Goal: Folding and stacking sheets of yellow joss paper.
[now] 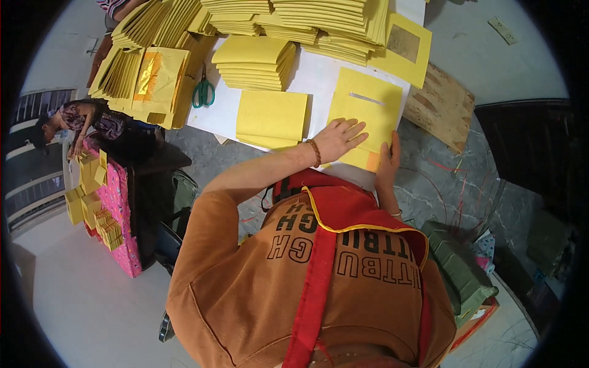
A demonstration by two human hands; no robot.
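Observation:
My left hand (343, 141), with a beaded bracelet at the wrist, lies flat on a yellow paper sheet (375, 116), its fingers stretched out. The sheet has a narrow pale slot near its far end and an orange patch (372, 161) at the near right corner. At the sheet's right edge is my right hand (386, 172), thumb against the paper and fingers along the edge, closed on it. Left of the sheet lies a folded yellow paper piece (272, 116). Farther back sits a small pile of folded yellow pieces (254, 61).
Tall yellow paper stacks (325, 21) fill the back of the white table (224, 113). Green-handled scissors (203, 93) lie at its left. A yellow sheet with a window (402, 46) and a wooden board (440, 101) are at right. Another person (101, 119) works at a pink-covered table (126, 214).

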